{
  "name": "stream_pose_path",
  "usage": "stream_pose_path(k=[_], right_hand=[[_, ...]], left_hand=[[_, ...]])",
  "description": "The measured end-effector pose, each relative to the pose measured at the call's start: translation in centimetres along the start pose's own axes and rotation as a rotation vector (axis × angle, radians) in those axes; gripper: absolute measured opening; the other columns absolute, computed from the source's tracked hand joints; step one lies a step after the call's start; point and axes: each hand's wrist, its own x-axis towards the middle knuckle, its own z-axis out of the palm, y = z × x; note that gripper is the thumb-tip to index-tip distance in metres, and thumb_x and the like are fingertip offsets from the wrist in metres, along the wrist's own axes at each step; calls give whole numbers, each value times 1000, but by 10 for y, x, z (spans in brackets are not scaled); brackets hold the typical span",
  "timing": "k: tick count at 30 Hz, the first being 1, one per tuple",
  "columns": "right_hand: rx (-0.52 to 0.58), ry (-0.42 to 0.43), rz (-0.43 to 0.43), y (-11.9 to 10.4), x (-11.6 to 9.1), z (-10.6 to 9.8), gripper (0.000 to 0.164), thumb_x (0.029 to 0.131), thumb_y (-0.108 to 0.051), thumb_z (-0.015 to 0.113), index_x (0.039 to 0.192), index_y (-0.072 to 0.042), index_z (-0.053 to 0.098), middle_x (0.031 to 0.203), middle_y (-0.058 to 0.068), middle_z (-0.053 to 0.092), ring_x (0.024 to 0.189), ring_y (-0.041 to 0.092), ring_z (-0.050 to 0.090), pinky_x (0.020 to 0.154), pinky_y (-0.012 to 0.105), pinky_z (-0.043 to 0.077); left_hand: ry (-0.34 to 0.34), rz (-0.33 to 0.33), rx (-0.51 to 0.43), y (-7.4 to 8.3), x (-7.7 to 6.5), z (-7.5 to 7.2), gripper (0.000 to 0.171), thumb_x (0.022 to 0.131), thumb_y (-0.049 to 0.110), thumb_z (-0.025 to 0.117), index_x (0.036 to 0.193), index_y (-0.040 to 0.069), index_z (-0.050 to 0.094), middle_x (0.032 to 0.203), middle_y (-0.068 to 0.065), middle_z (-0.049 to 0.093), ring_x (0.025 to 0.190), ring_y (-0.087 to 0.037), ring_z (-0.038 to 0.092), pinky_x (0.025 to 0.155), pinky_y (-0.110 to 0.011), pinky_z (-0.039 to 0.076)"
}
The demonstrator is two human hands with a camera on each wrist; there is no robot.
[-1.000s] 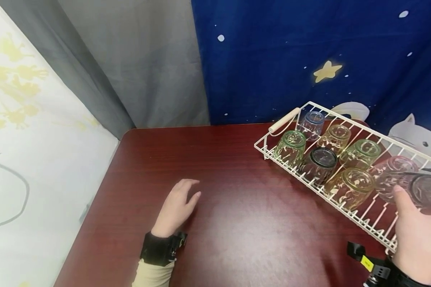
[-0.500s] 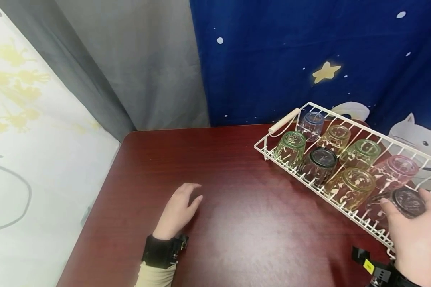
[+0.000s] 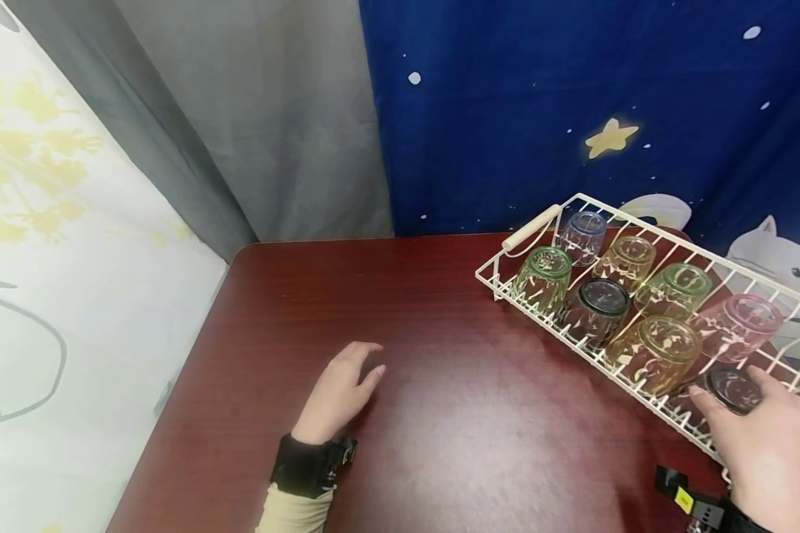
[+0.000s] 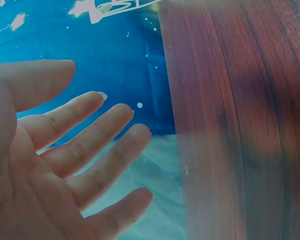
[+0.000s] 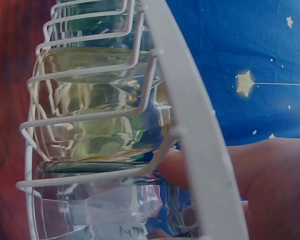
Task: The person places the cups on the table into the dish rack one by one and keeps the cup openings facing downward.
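My right hand [image 3: 773, 433] grips an upside-down dark grey glass [image 3: 733, 389] near its base, thumb on one side and fingers on the other. That glass sits low inside the white wire rack [image 3: 706, 255], close beside an amber glass [image 3: 663, 348] and a pink glass [image 3: 740, 326]. In the right wrist view, the thumb shows behind the rack's rail, against the lower clear glass [image 5: 110, 210]; the other fingers are mostly hidden. My left hand [image 3: 336, 392] hovers low over the table's left half, holding nothing. Its fingers [image 4: 107, 132] are spread and relaxed in the left wrist view.
Several more upturned glasses fill the rack's far end: a green glass [image 3: 543, 277], a black-based glass [image 3: 596, 307] and a blue glass [image 3: 583, 237] among them. A pale handle [image 3: 532, 227] tops that end. Blue and grey curtains [image 3: 307, 126] hang behind the dark red table [image 3: 433, 414].
My right hand has brought the dark grey glass down and to the left into the rack, beside the amber and pink ones. The left hand has barely moved.
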Motion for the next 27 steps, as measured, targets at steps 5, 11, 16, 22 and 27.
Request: stream_pose_path(k=[5,11,16,22,27], right_hand=[[-18,-14,1,-1,0,-1,79,87,-34,64,150,-4,28,141,40,37,123,60,39,94,65,35],[-27,-28,13,2,1,-1,80,88,-41,60,151,-3,27,143,39,35,127,58,35,100,64,32],[-10,-52,35,4,-2,0,81,90,-51,53,152,-7,24,149,36,28,135,55,27,102,68,30],[176,83,13,-8,-12,-2,69,93,-36,49,152,-9,26,159,28,9,148,45,9,109,71,19],[399,380,-216,-37,-23,-4,69,85,-36,64,146,-11,42,159,20,24,149,36,18,120,57,14]], left_hand=[[-6,11,9,1,2,-1,33,95,26,61,125,12,61,123,-4,65,117,-21,62,98,-40,52],[-7,23,14,0,4,0,32,94,24,62,124,12,62,122,-4,65,117,-21,61,99,-40,51],[-10,21,12,0,6,0,32,94,23,62,124,12,62,122,-5,65,117,-21,61,100,-41,51],[-3,-21,-14,-1,11,-6,46,96,29,58,137,9,51,129,-8,63,124,-23,58,105,-43,47],[46,-7,28,-1,26,-20,53,100,34,51,144,7,41,137,-12,58,130,-28,52,109,-47,43]])
